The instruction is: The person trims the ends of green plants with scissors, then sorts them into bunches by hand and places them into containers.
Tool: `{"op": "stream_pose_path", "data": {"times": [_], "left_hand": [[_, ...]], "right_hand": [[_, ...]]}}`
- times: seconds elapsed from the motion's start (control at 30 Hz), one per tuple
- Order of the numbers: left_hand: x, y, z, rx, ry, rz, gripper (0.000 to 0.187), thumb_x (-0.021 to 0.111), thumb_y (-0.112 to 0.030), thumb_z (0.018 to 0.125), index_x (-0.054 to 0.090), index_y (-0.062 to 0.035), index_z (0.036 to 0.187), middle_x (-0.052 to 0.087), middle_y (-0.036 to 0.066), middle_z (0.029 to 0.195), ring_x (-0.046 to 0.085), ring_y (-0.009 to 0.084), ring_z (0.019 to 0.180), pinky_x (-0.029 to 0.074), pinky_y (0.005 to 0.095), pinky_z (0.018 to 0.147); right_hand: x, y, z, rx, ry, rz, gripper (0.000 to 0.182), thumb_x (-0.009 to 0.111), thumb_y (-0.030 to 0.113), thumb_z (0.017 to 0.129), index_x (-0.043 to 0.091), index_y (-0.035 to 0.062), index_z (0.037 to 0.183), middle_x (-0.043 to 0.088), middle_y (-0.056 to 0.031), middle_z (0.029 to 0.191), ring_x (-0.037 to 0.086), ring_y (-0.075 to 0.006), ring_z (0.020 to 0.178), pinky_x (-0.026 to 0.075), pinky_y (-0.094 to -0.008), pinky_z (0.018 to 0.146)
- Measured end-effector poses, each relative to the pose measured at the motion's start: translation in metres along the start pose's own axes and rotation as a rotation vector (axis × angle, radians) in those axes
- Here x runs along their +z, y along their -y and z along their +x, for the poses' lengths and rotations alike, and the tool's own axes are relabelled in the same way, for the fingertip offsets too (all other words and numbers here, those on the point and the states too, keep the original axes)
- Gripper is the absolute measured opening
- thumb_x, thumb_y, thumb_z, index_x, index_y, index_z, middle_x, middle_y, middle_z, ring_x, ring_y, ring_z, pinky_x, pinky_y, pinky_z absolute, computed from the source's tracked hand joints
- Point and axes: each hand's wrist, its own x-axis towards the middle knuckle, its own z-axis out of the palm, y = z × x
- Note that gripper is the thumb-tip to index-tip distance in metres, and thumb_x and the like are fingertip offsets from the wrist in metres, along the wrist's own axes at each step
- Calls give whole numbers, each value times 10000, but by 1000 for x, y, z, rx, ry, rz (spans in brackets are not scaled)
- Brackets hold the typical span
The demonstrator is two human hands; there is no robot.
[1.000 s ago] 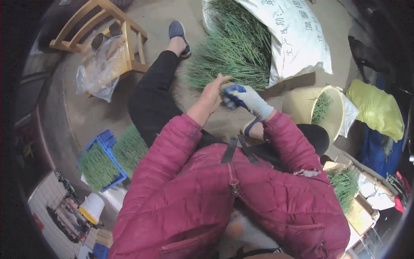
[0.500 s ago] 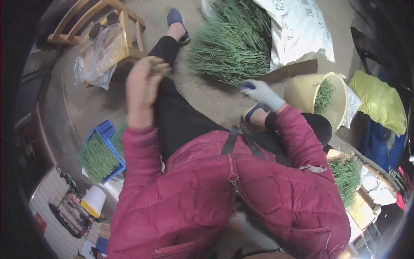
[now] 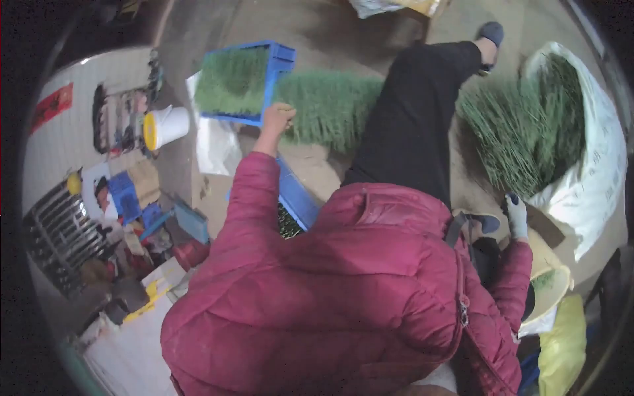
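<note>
My bare left hand [image 3: 279, 117] is closed beside the right end of a blue crate [image 3: 282, 58], at the near-left edge of a pile of green stalks [image 3: 333, 109]. Whatever its fingers hold, if anything, cannot be made out. Inside the crate lie more green stalks [image 3: 231, 80]. A white glove with dark fingertips covers my right hand [image 3: 516, 214], whose fingers look curled. It is beside the near end of a large bundle of green stalks [image 3: 522, 132], which spills from a white sack [image 3: 598, 188]; its grip is hidden.
A second blue crate [image 3: 298, 195] is partly behind my left sleeve. To the right stands a cream bucket [image 3: 553, 294] with green pieces inside, near a yellow sack [image 3: 564, 350]. A white bucket with a yellow rim [image 3: 173, 124] lies on its side at the left.
My view has swung to the left. My left hand has gone from above my leg to the blue crate and stalk pile. My right hand stays near the sack's stalks.
</note>
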Motion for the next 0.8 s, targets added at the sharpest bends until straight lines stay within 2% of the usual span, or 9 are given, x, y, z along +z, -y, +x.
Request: {"op": "stream_pose_path", "data": {"times": [0.07,0.2,0.3,0.4,0.5,0.6,0.67,0.7,0.8], "left_hand": [[-2,36,30,46,-103,296,172,617,-196,723,473,-118,668,451,28,605,394,155,552,302,288,533],[40,21,44,239,-263,731,386,636,-416,744,650,-58,885,645,156,843,568,369,792,420,447,732],[62,-66,4,432,-373,573,478,620,-372,810,596,-9,1120,595,184,1084,522,308,1031,369,371,926],[143,-171,-82,681,-321,114,200,587,-93,827,646,-46,1012,622,85,1014,551,189,965,420,300,886],[250,-214,-137,691,236,14,156,627,-159,783,711,-161,914,644,10,963,562,115,934,398,253,881],[374,-191,-148,172,873,-171,108,570,-161,727,526,-139,631,494,-23,681,454,88,644,382,241,598],[428,-163,-145,-224,1029,106,543,551,-348,822,326,-64,1227,298,85,1298,370,258,1150,331,334,956],[448,-151,-142,-320,1062,179,690,546,-394,846,277,-45,1376,249,111,1452,349,300,1276,319,357,1046],[475,-123,-125,-325,1006,381,796,451,-574,834,184,-117,1429,231,62,1469,390,292,1253,279,446,1035]], "right_hand": [[0,16,-5,-50,-57,-108,200,483,257,835,584,88,796,575,-64,744,471,-151,675,390,-296,664],[-33,3,-37,24,-165,-226,213,492,273,847,590,85,845,628,-96,876,519,-188,808,385,-326,774],[-35,-27,-20,107,-320,-67,126,450,179,755,489,135,644,499,-11,602,427,-123,582,362,-275,581],[-31,-48,1,288,-238,287,148,492,143,779,619,68,778,580,-59,670,505,-116,590,405,-225,532],[-8,-44,18,299,-190,259,163,517,128,772,644,80,861,598,-34,747,515,-114,638,441,-231,583],[25,-44,41,176,-48,167,162,520,169,809,633,71,872,593,-65,787,536,-154,655,488,-264,587],[42,-43,47,337,-77,467,99,578,171,795,613,98,852,596,-54,763,556,-146,677,497,-251,589],[46,-38,47,376,-87,545,89,592,171,791,608,104,847,597,-51,757,560,-144,683,499,-248,589],[57,-8,30,206,-111,892,170,550,169,850,639,36,906,667,-79,876,634,-165,837,490,-264,753]]}}
